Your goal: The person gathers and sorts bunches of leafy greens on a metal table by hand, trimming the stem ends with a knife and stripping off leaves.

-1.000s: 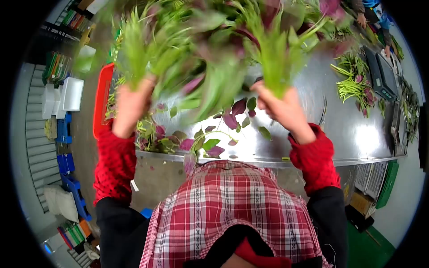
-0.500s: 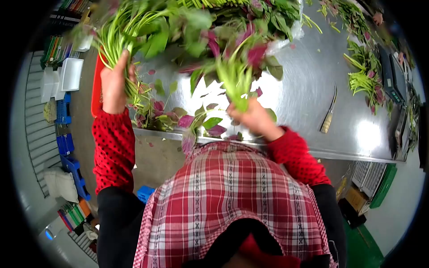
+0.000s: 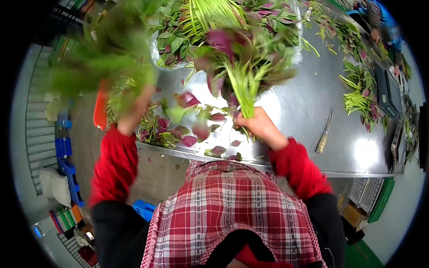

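Observation:
My left hand [image 3: 136,110], smeared by motion, is closed round a big bunch of leafy greens [image 3: 105,58] above the table's left edge. Near the middle, my right hand [image 3: 261,127] grips the pale stems of a smaller bunch with green and purple leaves [image 3: 246,85], stems down. Beyond it a large pile of greens [image 3: 210,20] lies on clear plastic. Loose leaves and stems [image 3: 165,131] are scattered on the metal table [image 3: 304,102] below and between my hands. A knife with a pale handle [image 3: 321,142] lies to the right.
A red crate [image 3: 101,107] stands at the table's left edge. On the right are a small bunch [image 3: 359,100], a dark scale-like device [image 3: 388,91] and more greens. Part of another person in blue [image 3: 385,24] shows at the upper right.
Over the last second my hands came nearer the front edge, my right hand shifting leftward with its bunch. The left bunch has swung to the left, and a few leaves blur between the hands.

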The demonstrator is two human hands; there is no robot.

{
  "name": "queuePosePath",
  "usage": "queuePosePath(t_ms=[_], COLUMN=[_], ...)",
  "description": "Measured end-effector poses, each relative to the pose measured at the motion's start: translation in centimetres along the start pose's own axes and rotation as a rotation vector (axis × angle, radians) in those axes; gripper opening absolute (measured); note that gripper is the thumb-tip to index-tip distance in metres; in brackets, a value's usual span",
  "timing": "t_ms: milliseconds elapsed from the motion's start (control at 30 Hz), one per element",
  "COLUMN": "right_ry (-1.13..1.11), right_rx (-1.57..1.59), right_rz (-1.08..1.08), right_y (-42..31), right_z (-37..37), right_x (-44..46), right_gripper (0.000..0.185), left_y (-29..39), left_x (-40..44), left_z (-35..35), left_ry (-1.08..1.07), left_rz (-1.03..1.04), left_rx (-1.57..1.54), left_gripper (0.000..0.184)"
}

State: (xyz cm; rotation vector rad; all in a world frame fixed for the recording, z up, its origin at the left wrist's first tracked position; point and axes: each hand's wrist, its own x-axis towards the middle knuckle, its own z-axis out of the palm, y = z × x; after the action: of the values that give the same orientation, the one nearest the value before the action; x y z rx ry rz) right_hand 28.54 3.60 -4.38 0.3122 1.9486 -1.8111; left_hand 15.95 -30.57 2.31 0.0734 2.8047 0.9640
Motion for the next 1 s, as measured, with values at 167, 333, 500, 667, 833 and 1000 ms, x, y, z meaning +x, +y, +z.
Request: queuePosePath(t_ms=[167, 333, 500, 667, 833, 1000], right_ry=[0.233, 0.089, 0.230, 0.123, 0.068, 0.111], right_rx=[0.211, 0.230, 0.303, 0.598, 0.711, 0.692], right_rz=[-0.262, 0.004, 0.088, -0.052, 0.059, 0.063], right_y=[-10.1, -4.4, -1.9, -3.6, 0.4, 2.3], right_z=[-5.7, -4.4, -3.6, -3.8, 1.0, 3.6], right_x=[-4.0, 0.6, 0.3, -1.2, -1.4, -2.2], right_gripper=[0.008, 0.006, 0.006, 0.004, 0.009, 0.012], left_y=[5.8, 2.4, 0.9, 4.6, 7.8, 8.1], left_x=[0.4, 4.3, 5.7, 3.2, -4.9, -9.0], left_z=[-7.3, 0.2, 1.1, 1.7, 9.4, 15.0], left_ry=[0.002, -0.222, -0.008, -0.173, -0.364, -0.491], left_rz=[0.029, 0.010, -0.057, -0.203, -0.422, -0.507], left_rx=[-0.247, -0.197, -0.469, -0.794, -1.016, -1.216], left_gripper=[0.028, 0.026, 0.024, 0.026, 0.019, 0.017])
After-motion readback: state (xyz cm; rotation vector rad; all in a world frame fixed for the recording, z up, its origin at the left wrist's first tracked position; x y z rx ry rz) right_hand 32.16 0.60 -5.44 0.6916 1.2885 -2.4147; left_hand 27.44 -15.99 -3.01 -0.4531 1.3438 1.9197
